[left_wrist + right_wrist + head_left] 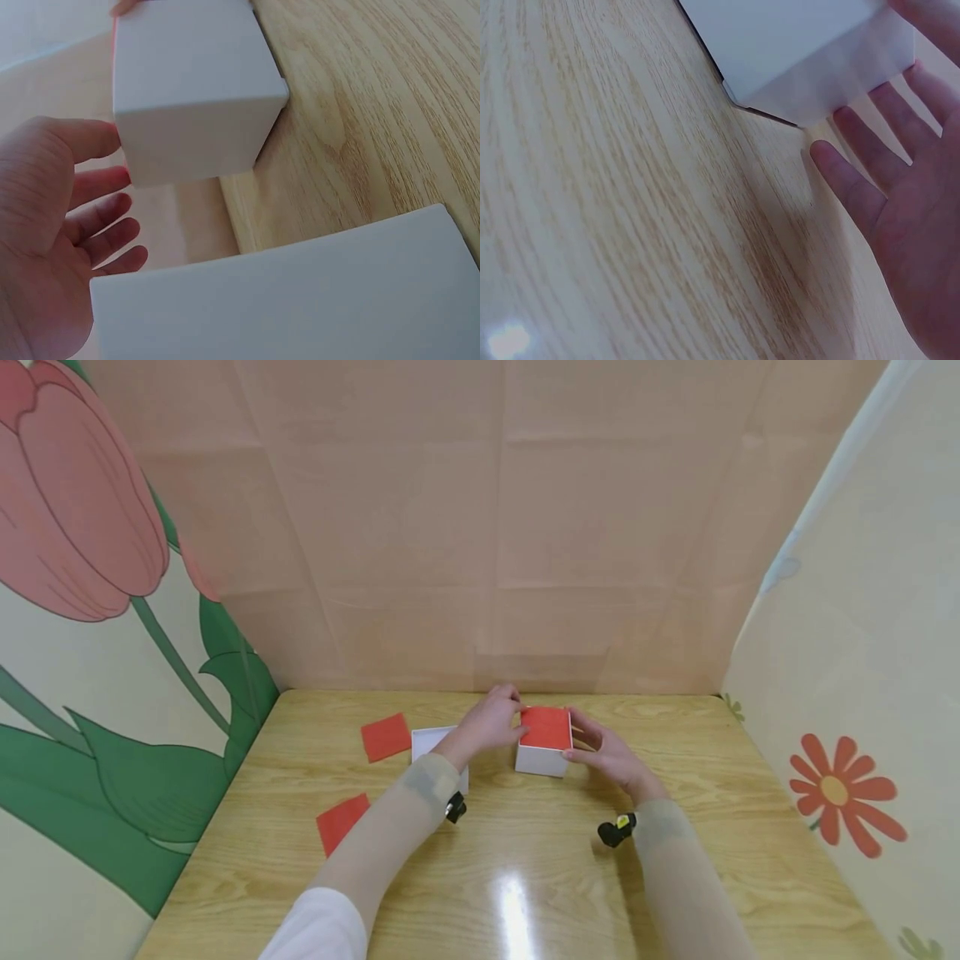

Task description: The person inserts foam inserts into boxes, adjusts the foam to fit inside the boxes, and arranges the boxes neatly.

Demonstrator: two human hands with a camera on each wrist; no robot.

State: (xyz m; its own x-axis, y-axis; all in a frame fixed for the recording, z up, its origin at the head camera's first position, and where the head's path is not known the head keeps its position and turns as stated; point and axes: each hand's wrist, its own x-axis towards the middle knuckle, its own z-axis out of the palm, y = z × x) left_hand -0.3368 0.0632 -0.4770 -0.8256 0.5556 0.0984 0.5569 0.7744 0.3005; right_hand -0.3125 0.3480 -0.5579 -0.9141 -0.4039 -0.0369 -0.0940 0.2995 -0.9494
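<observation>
A white box (542, 762) stands on the table with a red square sheet (546, 727) covering its top. My left hand (491, 718) is at the box's left upper edge. In the left wrist view, its thumb and index fingertip touch the red edge, and the other fingers are loosely bent, clear of the box. My right hand (618, 758) holds the box at its right side, thumb at the near corner and fingers along the side wall. In the right wrist view, the little finger (847, 180) stands off the wall. The inside of the box is hidden.
A shallow white tray-like lid (430, 739) lies left of the box, partly behind my left forearm. Two red squares, one farther back (386, 737) and one nearer (341, 822), lie on the left of the wooden table (555, 877). A curtain (495, 568) hangs behind.
</observation>
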